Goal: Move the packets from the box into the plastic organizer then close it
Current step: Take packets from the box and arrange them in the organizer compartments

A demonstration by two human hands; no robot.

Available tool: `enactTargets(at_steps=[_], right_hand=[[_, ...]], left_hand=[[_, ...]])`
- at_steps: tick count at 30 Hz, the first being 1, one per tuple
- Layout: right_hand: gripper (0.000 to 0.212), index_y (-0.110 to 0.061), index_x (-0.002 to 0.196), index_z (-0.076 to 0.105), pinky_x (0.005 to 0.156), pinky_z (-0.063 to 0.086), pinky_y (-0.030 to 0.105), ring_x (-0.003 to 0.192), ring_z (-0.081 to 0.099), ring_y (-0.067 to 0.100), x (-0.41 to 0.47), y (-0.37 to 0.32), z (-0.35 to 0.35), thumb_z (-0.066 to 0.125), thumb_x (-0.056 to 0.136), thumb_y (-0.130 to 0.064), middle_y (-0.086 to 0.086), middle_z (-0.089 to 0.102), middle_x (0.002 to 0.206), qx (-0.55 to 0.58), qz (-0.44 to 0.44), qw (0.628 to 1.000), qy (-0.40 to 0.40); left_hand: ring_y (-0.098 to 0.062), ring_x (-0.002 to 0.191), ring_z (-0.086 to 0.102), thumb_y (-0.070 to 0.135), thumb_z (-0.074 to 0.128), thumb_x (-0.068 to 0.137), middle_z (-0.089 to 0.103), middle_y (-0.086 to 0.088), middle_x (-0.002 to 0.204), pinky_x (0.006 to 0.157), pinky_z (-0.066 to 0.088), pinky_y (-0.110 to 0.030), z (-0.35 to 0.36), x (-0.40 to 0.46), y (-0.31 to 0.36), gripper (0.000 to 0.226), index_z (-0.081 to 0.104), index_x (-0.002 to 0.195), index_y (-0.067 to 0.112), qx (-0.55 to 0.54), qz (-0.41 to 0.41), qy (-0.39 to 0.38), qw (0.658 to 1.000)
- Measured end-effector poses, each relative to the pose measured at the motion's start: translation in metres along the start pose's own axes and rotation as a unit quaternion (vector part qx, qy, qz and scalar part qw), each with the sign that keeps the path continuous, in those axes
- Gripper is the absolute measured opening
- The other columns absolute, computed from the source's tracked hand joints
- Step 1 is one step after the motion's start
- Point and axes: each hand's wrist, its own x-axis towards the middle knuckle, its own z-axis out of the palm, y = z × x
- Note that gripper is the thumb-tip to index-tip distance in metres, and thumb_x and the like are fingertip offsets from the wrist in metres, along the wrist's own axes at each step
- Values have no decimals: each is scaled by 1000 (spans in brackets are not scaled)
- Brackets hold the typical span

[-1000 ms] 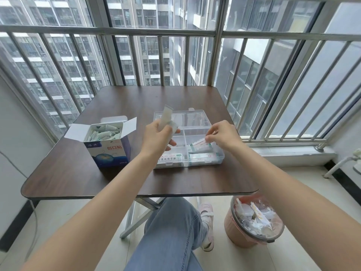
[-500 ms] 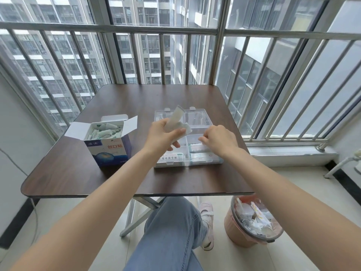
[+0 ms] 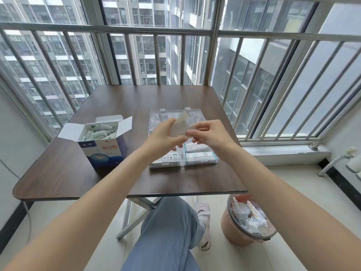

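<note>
On box point(image 3: 103, 151), red "创口贴"; hands point(image 3: 164, 136) hold packets point(image 3: 180, 126).

Organizer point(image 3: 201, 163) middle compartments hidden behind hands; held packets point(image 3: 180, 127) blurred, count unclear; small print on box point(image 3: 105, 151) unreadable.

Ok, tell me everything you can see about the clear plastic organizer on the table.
The plastic organizer is a clear, shallow rectangular case, open, its lid folded back flat behind it with two latch tabs at the far edge. Dividers split the base into compartments. The front ones hold flat white packets with green and red print. It sits flat on the dark wooden table, right of the open cardboard box. Both hands hover above it, so part of its middle is hidden; neither visibly touches it.
</note>
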Motion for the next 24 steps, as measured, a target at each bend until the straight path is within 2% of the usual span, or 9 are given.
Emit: enactTargets(at_steps=[2, 5, 9, 13, 16, 19, 22, 24], right_hand=[[14, 5, 92, 69, 49, 41, 14, 46, 53, 4, -2, -2, 1, 71, 80, -1, 7, 64, 65, -1, -9, 1000, 1], [6, -6, 83, 68, 47, 38, 16, 46, 52, 6, -4, -3, 3, 71, 80, -2, 3, 65, 62, 9, -5, 1000, -3], [16, -18, 72, 61, 47, 43, 17, 52, 61, 7, -5, -6, 1, 71, 82, -11, -3, 66, 65, 37, 31, 998, 28], [13, -14, 77, 59, 49, 50, 20, 61, 68, 13, -10, -9, -5, 71, 82, -11, 4, 67, 75, 75, 48, 996, 23], [12, -9, 79, 59, 49, 49, 16, 56, 66, 9, -9, -9, -5, 70, 81, -5, 6, 65, 72, 90, 33, 995, 38], [13, -5, 94, 65, 47, 41, 13, 54, 65, 7, -7, -10, -6, 69, 81, -5, 7, 67, 77, 77, 24, 996, 37], [7, -7, 87, 66, 43, 35, 12, 51, 62, 6, -5, -10, -9, 68, 81, -3, 1, 68, 69, 85, 32, 995, 33], [7, -6, 81, 63, 45, 42, 11, 53, 64, 7, -3, -10, -10, 66, 82, 0, -1, 67, 62, 164, 40, 985, 29]], left_hand=[[3, 43, 52, 10, 47, 96, 57, 0, 70, 41, 37, -12, -3, -2, 1, 11, 51, 106, 7, 19, 1, -22, 1000], [1, 41, 52, 8, 34, 101, 59, 0, 70, 39, 36, -13, -6, -3, 0, 16, 50, 103, 5, 3, 11, -29, 1000], [-5, 48, 57, 11, 41, 100, 66, -1, 82, 41, 42, -18, -9, -1, -9, 15, 55, 102, 5, -32, 25, 14, 999], [-4, 46, 55, 11, 54, 94, 66, -1, 81, 41, 42, -18, -12, 0, -17, 4, 58, 96, 11, -41, 19, 51, 998], [-6, 45, 54, 7, 61, 89, 66, 1, 76, 40, 40, -18, -13, 2, -18, 10, 59, 89, 17, -38, 23, 60, 997], [-6, 44, 54, 7, 65, 86, 69, 0, 77, 39, 39, -18, -14, 4, -15, 11, 61, 94, 12, -15, 16, 38, 999], [-5, 44, 53, 9, 65, 86, 69, 1, 77, 39, 39, -18, -12, 4, -14, 10, 60, 90, 16, -9, 19, 35, 999], [-5, 44, 53, 10, 63, 88, 69, 2, 77, 40, 40, -18, -12, 4, -14, 8, 60, 88, 18, -23, 18, 60, 998]])
